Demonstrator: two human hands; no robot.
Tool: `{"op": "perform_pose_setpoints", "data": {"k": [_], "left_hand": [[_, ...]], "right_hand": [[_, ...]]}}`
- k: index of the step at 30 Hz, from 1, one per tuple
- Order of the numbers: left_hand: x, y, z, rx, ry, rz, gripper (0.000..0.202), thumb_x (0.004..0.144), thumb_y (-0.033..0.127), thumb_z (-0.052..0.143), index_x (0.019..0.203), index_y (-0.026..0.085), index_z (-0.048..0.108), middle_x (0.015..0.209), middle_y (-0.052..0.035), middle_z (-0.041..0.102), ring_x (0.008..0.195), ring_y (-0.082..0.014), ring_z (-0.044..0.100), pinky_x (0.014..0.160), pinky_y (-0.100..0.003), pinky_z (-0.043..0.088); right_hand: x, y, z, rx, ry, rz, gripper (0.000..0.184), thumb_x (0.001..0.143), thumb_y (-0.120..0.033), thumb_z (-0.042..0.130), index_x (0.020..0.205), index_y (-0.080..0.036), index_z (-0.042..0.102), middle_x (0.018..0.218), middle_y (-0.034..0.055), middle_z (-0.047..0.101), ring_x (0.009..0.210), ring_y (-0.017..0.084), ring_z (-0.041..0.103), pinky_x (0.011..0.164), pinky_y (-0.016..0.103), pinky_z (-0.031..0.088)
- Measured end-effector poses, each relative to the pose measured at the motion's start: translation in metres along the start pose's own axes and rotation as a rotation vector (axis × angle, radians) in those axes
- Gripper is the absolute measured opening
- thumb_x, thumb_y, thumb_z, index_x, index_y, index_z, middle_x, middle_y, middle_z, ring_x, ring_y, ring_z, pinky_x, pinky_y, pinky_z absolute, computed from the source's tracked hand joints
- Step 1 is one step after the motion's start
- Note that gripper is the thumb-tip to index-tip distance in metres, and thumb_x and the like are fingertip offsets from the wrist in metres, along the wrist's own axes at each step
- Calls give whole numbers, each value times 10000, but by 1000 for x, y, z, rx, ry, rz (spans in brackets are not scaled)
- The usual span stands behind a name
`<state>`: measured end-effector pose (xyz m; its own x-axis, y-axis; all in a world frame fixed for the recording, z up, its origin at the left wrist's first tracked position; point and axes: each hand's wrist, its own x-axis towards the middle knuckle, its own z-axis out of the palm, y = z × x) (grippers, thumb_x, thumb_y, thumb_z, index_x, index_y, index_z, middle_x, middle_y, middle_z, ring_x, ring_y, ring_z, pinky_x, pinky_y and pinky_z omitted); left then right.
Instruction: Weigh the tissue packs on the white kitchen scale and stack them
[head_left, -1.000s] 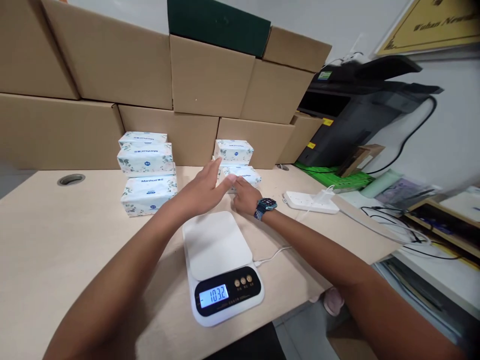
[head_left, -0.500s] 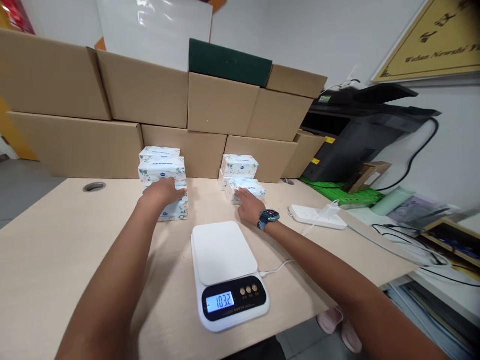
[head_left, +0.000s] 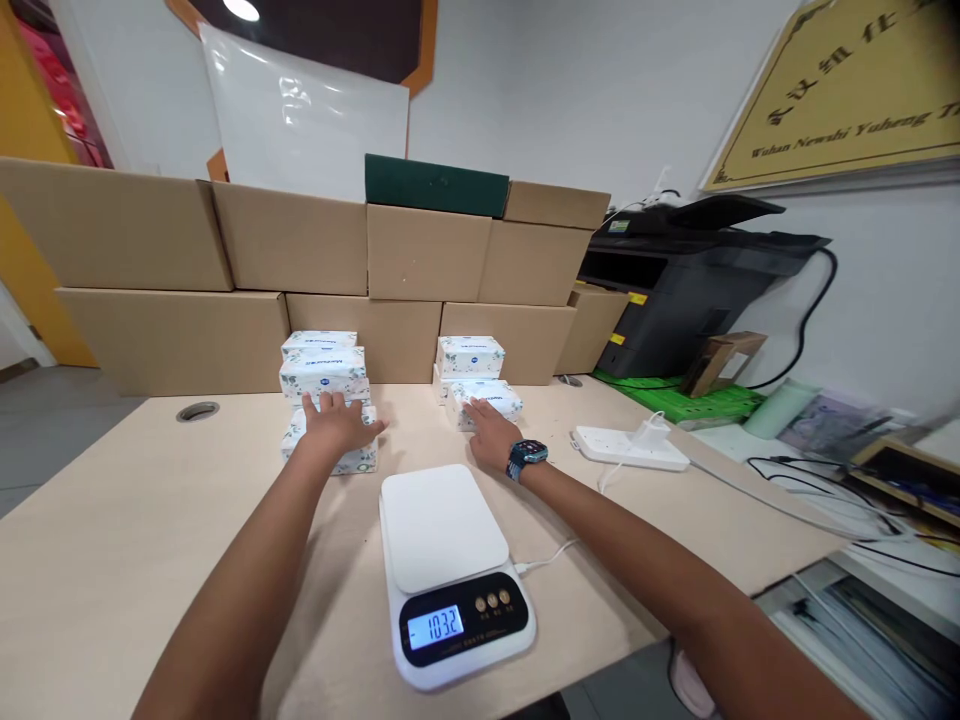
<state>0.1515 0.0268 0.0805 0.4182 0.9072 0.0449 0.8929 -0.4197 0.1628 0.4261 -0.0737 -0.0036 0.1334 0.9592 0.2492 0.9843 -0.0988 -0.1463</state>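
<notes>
My left hand, fingers spread, is at the front of the left stack, over a lower tissue pack and just below an upper tissue pack. Whether its fingertips touch the packs I cannot tell. Over on the right, my right hand rests outstretched fingers on the front tissue pack of a smaller pile; its thumb is hidden. Another tissue pack sits higher behind that one. Between my forearms lies a white kitchen scale with a bare platform, its lit display reading 103.2, possibly with a minus sign.
Cardboard boxes form a wall along the table's back. A white power strip lies on the right, and a cable runs from the scale. Beyond are a dark printer and a green crate.
My left hand has come down from the upper pack on the left stack, and its fingers have spread. My right hand stays at its pack. The head view has tilted up.
</notes>
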Motion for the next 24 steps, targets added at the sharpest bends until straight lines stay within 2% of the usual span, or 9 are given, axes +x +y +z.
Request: {"op": "perform_pose_setpoints", "data": {"k": [3,7,9,12,14,16,19,21,24], "left_hand": [[-2,-6,-5,53,-130,-29,1028,841,807,539,1595,109,527,1742,-309,349,1637,-522,288,1298,-712,201],[-11,-16,-15,88,-250,-17,1187,711,735,731,1715,242,333,1800,-215,280,1662,-475,244,1248,-717,327],[-17,-18,-17,121,-274,-26,1261,669,654,801,1741,285,246,1817,-187,244,1682,-445,202,1247,-702,343],[-24,-12,-14,190,-258,-83,1320,647,547,855,1750,274,184,1799,-225,258,1673,-466,193,1225,-740,324],[-26,-6,-9,233,-235,-121,1337,633,502,882,1744,246,186,1762,-269,306,1641,-501,237,1193,-760,327],[-28,0,-4,271,-218,-148,1311,606,475,911,1712,199,263,1701,-314,374,1589,-540,312,1166,-752,342],[-31,3,-2,307,-224,-162,1209,565,454,943,1608,149,414,1611,-351,459,1501,-585,426,1159,-756,317],[-36,2,-2,309,-242,-136,1166,571,458,941,1576,149,436,1594,-342,482,1478,-575,469,1173,-749,309],[-46,-4,-3,303,-244,-65,1162,602,448,920,1589,127,396,1593,-322,492,1486,-524,483,1178,-664,378]], "right_hand": [[1,1,0,6,-12,0,764,927,-102,514,1678,-40,389,1784,188,336,1682,323,289,1375,470,303],[4,1,0,22,-41,11,774,920,-113,514,1682,-69,393,1788,166,338,1681,325,292,1354,478,339],[4,-1,-1,34,-47,17,783,912,-117,519,1684,-77,392,1790,161,336,1681,326,291,1334,481,369],[4,-2,-5,55,-49,17,791,907,-121,526,1685,-86,393,1791,150,339,1683,317,289,1325,465,377],[4,-2,-9,69,-55,15,785,904,-127,537,1678,-95,409,1784,147,359,1677,308,302,1325,450,372],[5,-4,-15,85,-61,17,770,904,-138,554,1664,-111,437,1773,153,381,1667,314,323,1323,459,362],[5,-16,-23,117,-47,35,711,937,-193,567,1637,-126,469,1760,196,385,1674,377,276,1332,572,287],[2,-34,-24,155,-38,19,688,981,-276,571,1638,-110,452,1781,227,320,1698,415,170,1338,639,201],[-5,-76,-23,249,-82,-96,783,1005,-445,610,1668,-91,391,1821,233,199,1717,410,67,1359,612,151]]}}
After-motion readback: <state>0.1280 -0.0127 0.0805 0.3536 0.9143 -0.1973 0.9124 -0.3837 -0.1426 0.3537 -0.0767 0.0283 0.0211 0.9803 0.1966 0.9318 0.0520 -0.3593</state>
